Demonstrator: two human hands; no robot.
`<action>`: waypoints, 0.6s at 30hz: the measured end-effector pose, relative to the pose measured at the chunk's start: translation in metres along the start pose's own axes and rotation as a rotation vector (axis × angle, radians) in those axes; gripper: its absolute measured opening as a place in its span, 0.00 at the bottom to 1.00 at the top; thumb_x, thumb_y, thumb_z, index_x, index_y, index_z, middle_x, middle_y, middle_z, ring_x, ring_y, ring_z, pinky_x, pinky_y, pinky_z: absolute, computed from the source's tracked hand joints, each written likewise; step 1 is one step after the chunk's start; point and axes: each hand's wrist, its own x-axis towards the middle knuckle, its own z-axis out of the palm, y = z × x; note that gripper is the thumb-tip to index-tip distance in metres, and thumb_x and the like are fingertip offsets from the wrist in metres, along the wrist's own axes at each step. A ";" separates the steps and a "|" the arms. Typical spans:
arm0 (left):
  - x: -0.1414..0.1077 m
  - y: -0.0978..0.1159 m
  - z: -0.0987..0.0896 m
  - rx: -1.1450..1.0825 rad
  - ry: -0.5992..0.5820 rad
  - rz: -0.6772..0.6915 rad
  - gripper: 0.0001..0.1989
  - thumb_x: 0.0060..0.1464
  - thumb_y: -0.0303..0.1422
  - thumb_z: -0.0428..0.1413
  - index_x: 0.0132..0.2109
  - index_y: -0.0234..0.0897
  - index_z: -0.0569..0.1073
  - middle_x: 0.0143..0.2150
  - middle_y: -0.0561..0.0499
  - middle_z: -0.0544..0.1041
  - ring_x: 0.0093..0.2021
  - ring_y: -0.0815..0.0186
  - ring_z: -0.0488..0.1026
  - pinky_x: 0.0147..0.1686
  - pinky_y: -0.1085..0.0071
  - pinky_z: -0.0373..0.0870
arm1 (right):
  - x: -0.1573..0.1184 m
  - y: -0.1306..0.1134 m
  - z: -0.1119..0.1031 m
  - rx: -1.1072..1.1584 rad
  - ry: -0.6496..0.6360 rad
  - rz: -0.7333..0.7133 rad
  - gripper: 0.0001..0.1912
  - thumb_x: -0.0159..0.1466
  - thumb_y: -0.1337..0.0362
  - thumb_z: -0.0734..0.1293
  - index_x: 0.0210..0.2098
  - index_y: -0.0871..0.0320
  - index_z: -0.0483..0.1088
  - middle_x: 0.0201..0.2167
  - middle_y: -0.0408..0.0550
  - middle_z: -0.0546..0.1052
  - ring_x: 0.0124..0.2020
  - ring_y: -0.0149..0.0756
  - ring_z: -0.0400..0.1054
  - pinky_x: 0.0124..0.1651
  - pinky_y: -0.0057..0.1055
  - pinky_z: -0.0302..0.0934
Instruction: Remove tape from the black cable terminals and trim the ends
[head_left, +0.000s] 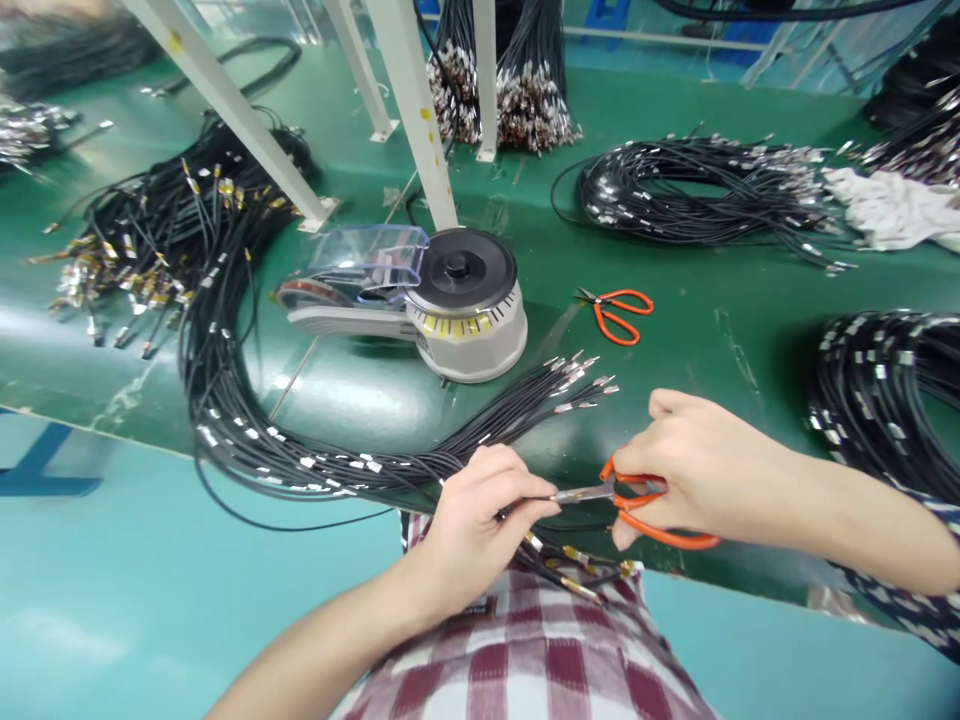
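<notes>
My right hand [686, 470] grips orange-handled scissors [667, 537], their blades pointing left to the fingertips of my left hand [487, 520]. The left hand is closed in a pinch on a thin dark cable end; the exact spot is partly hidden by the fingers. Beside and under the left hand runs a bundle of black cables [300, 462] with white tags, curving off to the left. Its silvery ends [581, 380] fan out just beyond the hands. Yellow-wrapped cable ends [581, 585] hang by the table edge, over the checked apron [525, 660].
A round tape dispenser [469, 300] stands mid-table, near a second pair of orange scissors [626, 312]. Coiled cables lie at the back right [675, 195] and right edge [885, 390]. White metal posts [420, 120] rise behind the dispenser. A white cloth [892, 205] lies far right.
</notes>
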 end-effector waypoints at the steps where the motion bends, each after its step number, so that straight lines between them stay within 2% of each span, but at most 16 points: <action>1: 0.000 0.000 0.000 -0.004 -0.001 0.012 0.02 0.56 0.23 0.62 0.37 0.33 0.79 0.28 0.51 0.75 0.30 0.69 0.70 0.31 0.73 0.68 | 0.000 0.000 -0.001 0.014 -0.017 0.007 0.28 0.58 0.44 0.72 0.15 0.57 0.62 0.10 0.36 0.67 0.19 0.28 0.44 0.32 0.32 0.43; 9: -0.001 -0.001 -0.002 -0.003 -0.013 0.065 0.03 0.57 0.24 0.61 0.39 0.35 0.78 0.27 0.51 0.76 0.28 0.69 0.71 0.31 0.70 0.68 | 0.002 -0.002 -0.001 0.049 -0.130 0.021 0.27 0.59 0.50 0.72 0.13 0.58 0.60 0.09 0.37 0.64 0.19 0.30 0.46 0.29 0.31 0.42; 14: -0.003 -0.003 -0.001 0.001 -0.016 0.068 0.03 0.58 0.24 0.61 0.38 0.36 0.78 0.28 0.50 0.77 0.28 0.69 0.71 0.31 0.69 0.68 | 0.001 -0.001 0.006 -0.037 -0.047 -0.051 0.27 0.61 0.48 0.71 0.15 0.57 0.63 0.11 0.38 0.68 0.18 0.29 0.42 0.29 0.32 0.41; 18: -0.005 -0.004 0.002 -0.022 -0.010 0.034 0.03 0.56 0.24 0.62 0.38 0.36 0.78 0.27 0.51 0.77 0.28 0.68 0.71 0.32 0.69 0.68 | -0.004 0.003 0.015 -0.138 0.040 -0.259 0.27 0.69 0.55 0.64 0.15 0.56 0.66 0.16 0.41 0.72 0.17 0.30 0.44 0.30 0.35 0.37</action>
